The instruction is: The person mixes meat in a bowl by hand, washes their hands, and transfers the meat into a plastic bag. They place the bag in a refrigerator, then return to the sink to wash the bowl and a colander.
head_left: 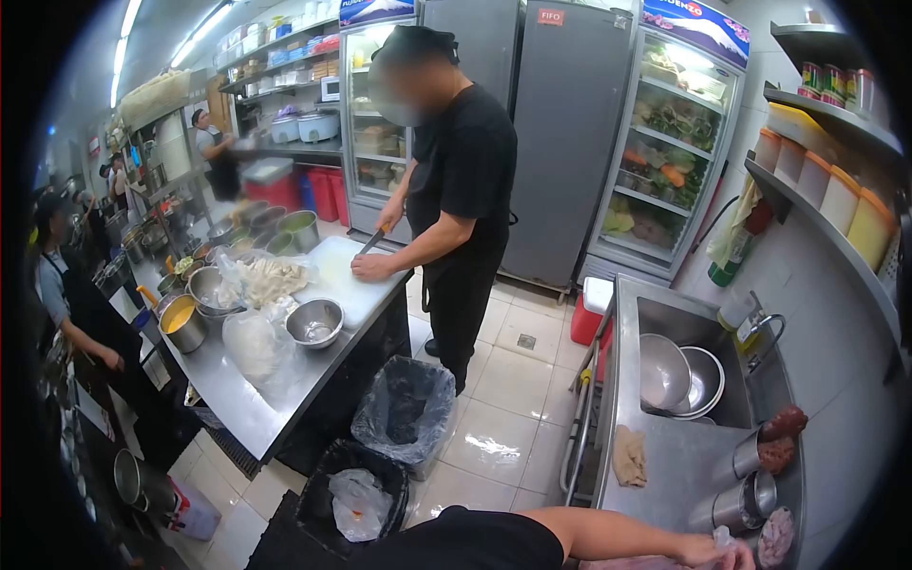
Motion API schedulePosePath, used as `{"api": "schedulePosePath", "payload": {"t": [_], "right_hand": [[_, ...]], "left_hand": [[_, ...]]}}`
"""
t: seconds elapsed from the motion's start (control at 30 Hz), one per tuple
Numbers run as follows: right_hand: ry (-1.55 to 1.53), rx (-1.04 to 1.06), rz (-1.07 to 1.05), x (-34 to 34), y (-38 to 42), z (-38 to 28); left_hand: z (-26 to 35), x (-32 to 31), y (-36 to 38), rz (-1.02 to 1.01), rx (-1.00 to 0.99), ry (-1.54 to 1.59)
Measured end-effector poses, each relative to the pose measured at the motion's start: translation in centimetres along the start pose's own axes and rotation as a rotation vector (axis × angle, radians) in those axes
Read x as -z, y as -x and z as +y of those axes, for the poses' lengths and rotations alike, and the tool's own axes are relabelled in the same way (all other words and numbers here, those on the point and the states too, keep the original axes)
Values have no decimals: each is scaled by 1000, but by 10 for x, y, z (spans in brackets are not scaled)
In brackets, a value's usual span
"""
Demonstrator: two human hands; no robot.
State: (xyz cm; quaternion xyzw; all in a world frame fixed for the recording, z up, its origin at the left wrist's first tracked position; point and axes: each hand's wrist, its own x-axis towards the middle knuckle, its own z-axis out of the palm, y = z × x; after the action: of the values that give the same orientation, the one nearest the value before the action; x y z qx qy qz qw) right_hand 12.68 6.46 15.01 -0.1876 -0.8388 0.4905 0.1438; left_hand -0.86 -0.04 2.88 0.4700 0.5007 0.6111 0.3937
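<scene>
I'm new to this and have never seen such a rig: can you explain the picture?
There is no robot here. One camera, worn on a person's head, looks forward and down into a kitchen. The wearer's bare arm reaches in at the bottom; its hand, seemingly the left, is at some clear plastic. The other cannot be made out. On the steel counter lies a tan cloth, near metal bowls in the sink. Separately, a co-worker holds a knife over a white board.
</scene>
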Motion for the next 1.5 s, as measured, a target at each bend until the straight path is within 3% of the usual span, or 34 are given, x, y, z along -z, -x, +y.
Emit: {"api": "schedulePosePath", "payload": {"t": [0.07,0.1,0.2,0.23,0.33,0.4,0.47,0.6,0.67,0.7,0.8,0.83,0.93,1.0,1.03,1.1,1.13,1.23,1.3,1.4,1.47,1.5], "right_hand": [[115,15,54,1,14,-4],[172,20,80,-1,23,-7],[340,354,-98,-1,40,-11],[292,428,-68,2,37,4],[-636,96,36,-20,18,36],[-588,82,73,-34,13,37],[-256,181,52,-45,14,28],[92,349,13,-40,10,14],[30,269,-41,-30,6,21],[-76,130,-156,-22,1,32],[-161,50,-82,-13,2,44],[-312,180,-136,-13,-6,50],[-238,188,-109,-3,-12,64],[361,338,4,7,-12,49],[660,403,61,10,-9,45],[897,700,80,7,-3,43],[1017,853,90,7,-2,42],[1049,56,-233,18,8,80],[848,299,-113,12,29,130],[886,94,181,-14,35,92],[500,142,440,-21,20,114],[297,152,534,-37,13,89]], "left_hand": [[19,14,2,-34,393,200],[73,22,40,-27,368,272],[38,27,21,-217,190,316],[52,32,28,-292,197,325],[43,32,15,-337,124,-7],[31,22,7,-258,-3,-460],[34,12,11,-169,-139,-912],[19,7,18,168,-409,-935],[41,17,15,-80,-459,-862],[52,21,16,-199,-482,-823],[46,19,14,-166,-659,-741],[54,16,22,-120,-610,-707],[82,8,44,35,-551,-661],[88,7,47,168,-616,-694],[87,11,47,190,-535,-794],[79,25,47,232,-373,-993],[74,29,54,132,-248,-1066],[65,49,102,-113,225,-1138],[2,63,131,209,149,-1040],[23,66,123,174,269,-934],[60,65,102,76,-11,-467],[64,52,86,95,-191,-323]]}}
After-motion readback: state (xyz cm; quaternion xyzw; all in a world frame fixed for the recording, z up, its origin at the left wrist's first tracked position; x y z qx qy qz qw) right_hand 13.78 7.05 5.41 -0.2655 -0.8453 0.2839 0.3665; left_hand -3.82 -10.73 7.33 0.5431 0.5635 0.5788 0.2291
